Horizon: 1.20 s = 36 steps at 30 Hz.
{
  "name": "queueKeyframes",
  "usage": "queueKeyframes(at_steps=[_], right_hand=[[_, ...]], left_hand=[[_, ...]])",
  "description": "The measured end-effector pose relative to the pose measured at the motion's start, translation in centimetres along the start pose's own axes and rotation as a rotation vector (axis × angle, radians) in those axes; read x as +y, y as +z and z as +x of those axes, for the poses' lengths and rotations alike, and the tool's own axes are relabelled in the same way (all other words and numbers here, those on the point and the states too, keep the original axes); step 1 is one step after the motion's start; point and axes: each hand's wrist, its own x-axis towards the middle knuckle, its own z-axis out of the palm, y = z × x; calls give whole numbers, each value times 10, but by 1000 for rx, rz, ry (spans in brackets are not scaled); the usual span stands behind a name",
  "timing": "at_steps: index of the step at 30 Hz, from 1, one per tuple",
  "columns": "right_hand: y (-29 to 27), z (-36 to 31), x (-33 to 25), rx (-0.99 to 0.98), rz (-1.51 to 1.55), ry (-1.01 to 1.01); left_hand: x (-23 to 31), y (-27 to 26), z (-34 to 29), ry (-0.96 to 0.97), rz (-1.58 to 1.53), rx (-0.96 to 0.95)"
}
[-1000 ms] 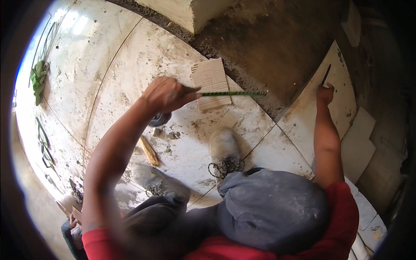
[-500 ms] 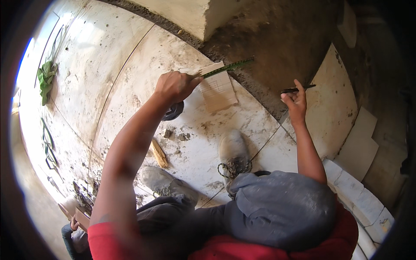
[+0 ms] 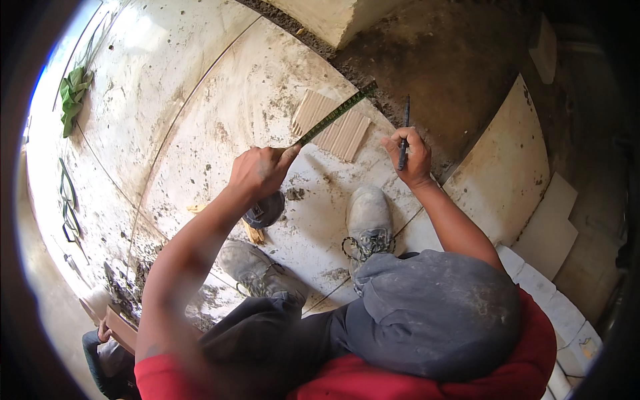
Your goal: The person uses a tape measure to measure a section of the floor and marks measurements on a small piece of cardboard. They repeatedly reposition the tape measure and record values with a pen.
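My left hand [image 3: 260, 172] is closed on a tape measure, whose green blade [image 3: 337, 116] runs out diagonally to the far right. A dark rounded object [image 3: 265, 211], perhaps the tape's case, shows below that hand, partly hidden by my forearm. Under the blade lies a piece of corrugated cardboard [image 3: 351, 135], ribbed side up, on the dirty white tiles [image 3: 220, 120]. My right hand [image 3: 415, 160] grips a slim black pen [image 3: 403, 152], which points away from me near the tile edge. The blade's far end reaches the border of the brown, untiled ground [image 3: 427, 73].
My dusty shoes [image 3: 370, 213] stand on the tiles, with a wood scrap [image 3: 253, 233] beside them. Green cloth or leaves [image 3: 75, 97] and a dark strap [image 3: 69, 203] lie at left. Another person's hand [image 3: 104, 331] holds a brown board at lower left. White blocks [image 3: 533, 280] stand at right.
My left hand has drawn nearer to me with the tape. My right hand has moved left, turning the pen upright. The cardboard now shows ribs instead of a flat face with drawn lines.
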Motion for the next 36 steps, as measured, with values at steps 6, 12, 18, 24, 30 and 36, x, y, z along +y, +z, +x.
queueKeyframes(at_steps=[6,12,18,24,30,36], right_hand=[[40,-3,-23,-138,-86,-180],[59,13,-19,-312,-89,-245],[41,43,0,-572,-26,-263],[34,55,4,-174,-1,-546],[35,55,5,0,-23,-407],[36,55,9,-351,-117,-453]], left_hand=[[-8,-6,8,-10,-183,69],[-10,-15,12,34,-201,70],[-25,-15,7,130,-132,-17],[-30,-11,-10,438,-35,-54],[-32,-2,-19,540,-17,-79],[-27,5,-15,547,-67,-108]])
